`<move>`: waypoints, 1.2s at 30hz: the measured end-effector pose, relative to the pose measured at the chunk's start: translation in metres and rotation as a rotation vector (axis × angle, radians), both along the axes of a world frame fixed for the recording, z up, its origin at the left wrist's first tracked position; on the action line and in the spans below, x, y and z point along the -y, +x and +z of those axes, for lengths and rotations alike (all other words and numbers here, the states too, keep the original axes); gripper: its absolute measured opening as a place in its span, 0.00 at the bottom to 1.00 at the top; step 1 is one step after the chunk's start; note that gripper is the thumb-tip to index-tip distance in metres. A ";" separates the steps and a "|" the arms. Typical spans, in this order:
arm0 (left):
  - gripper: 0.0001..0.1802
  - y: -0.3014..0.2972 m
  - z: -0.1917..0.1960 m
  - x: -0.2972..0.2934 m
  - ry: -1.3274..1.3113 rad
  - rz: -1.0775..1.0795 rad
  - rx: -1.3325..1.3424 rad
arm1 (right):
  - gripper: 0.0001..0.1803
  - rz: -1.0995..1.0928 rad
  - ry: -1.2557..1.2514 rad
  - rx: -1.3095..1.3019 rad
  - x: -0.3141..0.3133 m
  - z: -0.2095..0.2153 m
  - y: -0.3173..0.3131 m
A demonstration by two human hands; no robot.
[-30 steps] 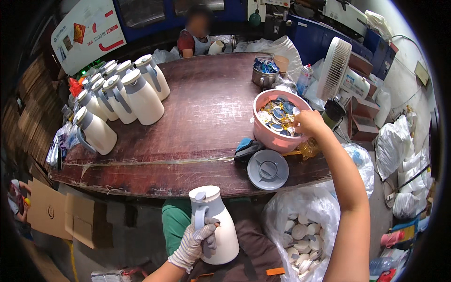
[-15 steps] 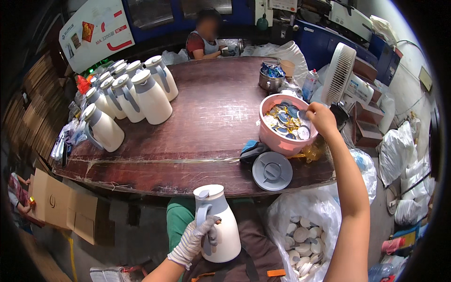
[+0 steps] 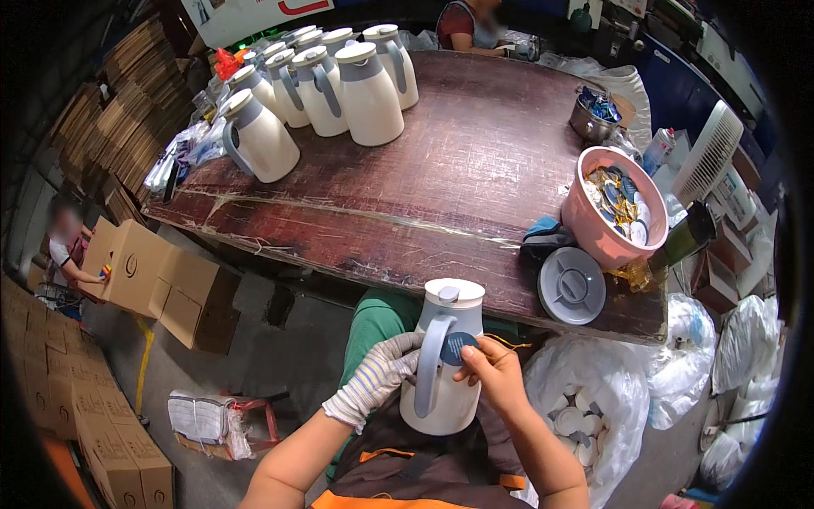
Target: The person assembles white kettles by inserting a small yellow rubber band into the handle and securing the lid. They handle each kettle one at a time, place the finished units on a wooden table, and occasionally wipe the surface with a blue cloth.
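A cream vacuum jug [image 3: 465,405] with a grey neck and handle stands upright on my lap, below the table's front edge. My left hand [image 3: 383,375], in a striped knit glove, is closed on it beside the handle. Between the fingers of my bare right hand [image 3: 497,371] is a round dark blue tag [image 3: 458,347] on a gold cord, held against the jug near the handle. More tags with gold cords lie in a pink bucket [image 3: 591,222] at the table's right. A grey round lid [image 3: 572,286] lies in front of the bucket.
Several similar jugs [image 3: 370,106] stand at the far left of the table [image 3: 475,144]. A metal pot [image 3: 591,125] and a fan [image 3: 709,146] are beyond the bucket. A plastic bag [image 3: 623,373] of round discs is at my right. Two other people work farther off.
My right hand has come from the bucket to the jug with a blue tag. The view has shifted, so the table's contents appear farther right.
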State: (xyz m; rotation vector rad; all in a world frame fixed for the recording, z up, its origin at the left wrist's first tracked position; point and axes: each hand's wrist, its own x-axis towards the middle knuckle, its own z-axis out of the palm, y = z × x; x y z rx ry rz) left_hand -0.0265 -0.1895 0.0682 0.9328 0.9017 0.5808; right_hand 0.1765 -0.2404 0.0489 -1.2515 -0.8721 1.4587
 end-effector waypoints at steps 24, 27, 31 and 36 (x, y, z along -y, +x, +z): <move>0.16 0.012 0.051 0.018 1.184 0.130 -0.341 | 0.23 0.294 0.341 0.238 -0.010 0.077 -0.010; 0.17 0.015 0.034 0.031 0.667 0.310 -0.079 | 0.21 0.181 0.595 0.532 -0.011 0.072 -0.007; 0.26 0.023 0.014 0.030 0.048 0.060 0.243 | 0.17 0.144 0.620 0.706 -0.010 0.069 -0.006; 0.13 0.008 0.029 0.023 -0.059 0.306 0.079 | 0.05 -0.130 0.181 0.276 -0.032 0.038 0.059</move>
